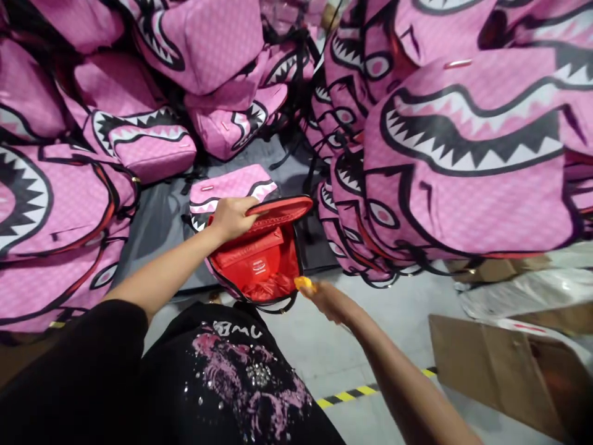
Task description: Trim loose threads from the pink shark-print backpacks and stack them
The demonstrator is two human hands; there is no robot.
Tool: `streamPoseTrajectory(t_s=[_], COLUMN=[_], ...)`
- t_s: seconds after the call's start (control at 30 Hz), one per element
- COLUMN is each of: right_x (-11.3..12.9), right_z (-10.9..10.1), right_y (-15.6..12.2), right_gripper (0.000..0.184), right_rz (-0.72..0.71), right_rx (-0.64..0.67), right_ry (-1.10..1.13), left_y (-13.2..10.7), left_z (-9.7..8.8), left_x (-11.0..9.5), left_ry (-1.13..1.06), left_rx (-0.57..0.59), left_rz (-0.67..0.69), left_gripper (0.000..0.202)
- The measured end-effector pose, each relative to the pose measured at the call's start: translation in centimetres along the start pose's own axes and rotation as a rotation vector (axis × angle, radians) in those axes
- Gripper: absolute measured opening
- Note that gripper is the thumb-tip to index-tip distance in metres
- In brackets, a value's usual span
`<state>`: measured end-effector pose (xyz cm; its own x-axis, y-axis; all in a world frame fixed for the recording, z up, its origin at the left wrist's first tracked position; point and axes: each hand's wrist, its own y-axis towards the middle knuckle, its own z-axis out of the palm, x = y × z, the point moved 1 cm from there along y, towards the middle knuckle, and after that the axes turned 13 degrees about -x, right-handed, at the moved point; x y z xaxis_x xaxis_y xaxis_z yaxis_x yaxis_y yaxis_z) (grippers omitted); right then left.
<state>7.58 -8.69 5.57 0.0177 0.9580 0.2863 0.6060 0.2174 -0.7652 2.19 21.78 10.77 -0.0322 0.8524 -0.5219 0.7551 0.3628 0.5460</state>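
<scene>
A pink backpack point(231, 185) with a shark-mouth print stands open on the floor in front of me, its red lining point(259, 262) showing. My left hand point(231, 217) is closed on the red-edged flap at the top of the opening. My right hand point(324, 300) is at the lower right rim of the opening, pinched on a small yellow-orange object point(304, 283) that I cannot name.
Piles of identical pink shark-mouth backpacks point(467, 148) rise on the right, at the back and on the left point(55, 210). A flattened cardboard box point(504, 364) lies at lower right. A yellow-black striped line point(352, 393) marks the grey floor.
</scene>
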Motion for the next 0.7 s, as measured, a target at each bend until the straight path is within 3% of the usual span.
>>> streamPoseTrajectory(t_s=[0.07,0.13,0.33,0.47,0.6,0.7], right_x=[-1.0,-1.5,0.3,0.6,-4.2,-8.6], right_z=[-0.8,-1.0,1.1,3.6,4.0,3.8], right_y=[-1.8,-3.0,-1.4,-0.6,-0.7,-0.4], right_gripper=[0.033,0.031,0.039,0.043,0.05,0.052], right_rz=[0.015,0.018,-0.067,-0.11,-0.088,-0.042], right_rx=[0.044,0.055,-0.202,-0.177,-0.168,-0.176], right_ry=[-0.115,-0.088,0.462,0.581,0.587,0.643], left_y=[-0.2,-0.3,-0.8,-3.8,-8.9,-12.5], left_z=[-0.3,-0.4,-0.5,-0.9,-1.4,-1.8], left_x=[-0.3,-0.5,-1.1,-3.2,-4.2,-2.0], left_ry=[-0.002,0.009,0.066,0.063,-0.096,-0.347], left_rx=[-0.014,-0.004,0.088,0.261,0.444,0.571], left_rz=[-0.018,-0.04,-0.052,-0.044,-0.167,-0.327], left_gripper=[0.027,0.026,0.018,0.026,0.037,0.053])
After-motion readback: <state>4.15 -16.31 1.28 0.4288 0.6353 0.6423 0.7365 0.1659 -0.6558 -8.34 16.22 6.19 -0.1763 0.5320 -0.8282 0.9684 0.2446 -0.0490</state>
